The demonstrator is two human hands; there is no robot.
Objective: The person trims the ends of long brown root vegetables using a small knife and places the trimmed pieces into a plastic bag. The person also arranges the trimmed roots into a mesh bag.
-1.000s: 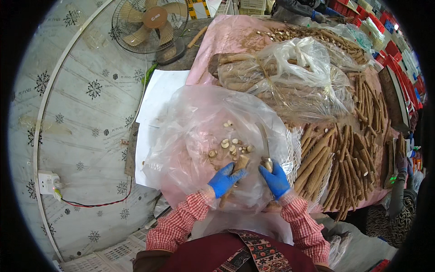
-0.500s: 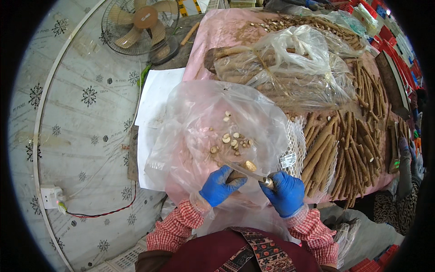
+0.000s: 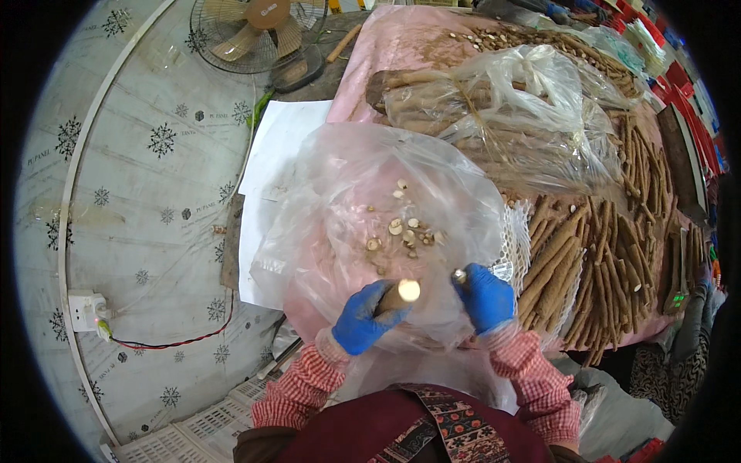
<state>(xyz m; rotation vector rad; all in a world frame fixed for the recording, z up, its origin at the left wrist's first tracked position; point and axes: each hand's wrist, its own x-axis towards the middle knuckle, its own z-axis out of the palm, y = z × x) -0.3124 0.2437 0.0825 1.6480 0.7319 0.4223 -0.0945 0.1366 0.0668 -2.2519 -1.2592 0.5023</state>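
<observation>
Right now a brown root (image 3: 401, 294), its pale cut face turned up, sits over the clear plastic (image 3: 309, 224), gripped in my left hand (image 3: 361, 313). My right hand (image 3: 486, 299) is closed around a knife (image 3: 460, 275), of which I see only a bright metal end. Beyond my hands, small cut pieces (image 3: 396, 226) lie scattered on the plastic. To the right, long roots (image 3: 544, 278) lie beside white netting (image 3: 515, 235); farther out, bagged roots (image 3: 494, 154) rest on the pink-covered table (image 3: 394, 46).
</observation>
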